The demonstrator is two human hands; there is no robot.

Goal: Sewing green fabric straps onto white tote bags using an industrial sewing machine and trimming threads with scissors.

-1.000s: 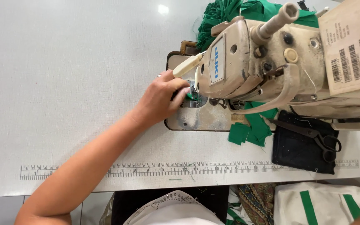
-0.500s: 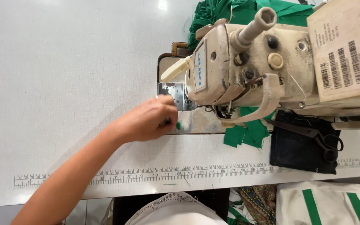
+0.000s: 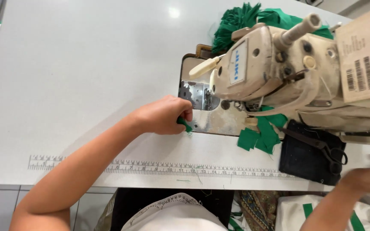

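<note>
Pinching 1 small green fabric scrap (image 3: 185, 124), left hand (image 3: 161, 114) is resting near cream sewing machine (image 3: 279, 72); right hand (image 3: 367, 177) is blurring, grip unclear. Risk: scrap slipping, fingers nearing needle.

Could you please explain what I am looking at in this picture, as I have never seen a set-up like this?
The view comes from a camera worn on a person's head, looking down at a white worktable with a printed ruler strip along its near edge. The cream-coloured industrial sewing machine sits at the right. The left hand pinches a small green fabric piece beside the machine's metal plate. The right hand is blurred at the lower right; whether it holds anything cannot be told. More green fabric scraps lie under the machine, a green pile behind it, and dark scissors rest on a black cloth pad.
</note>
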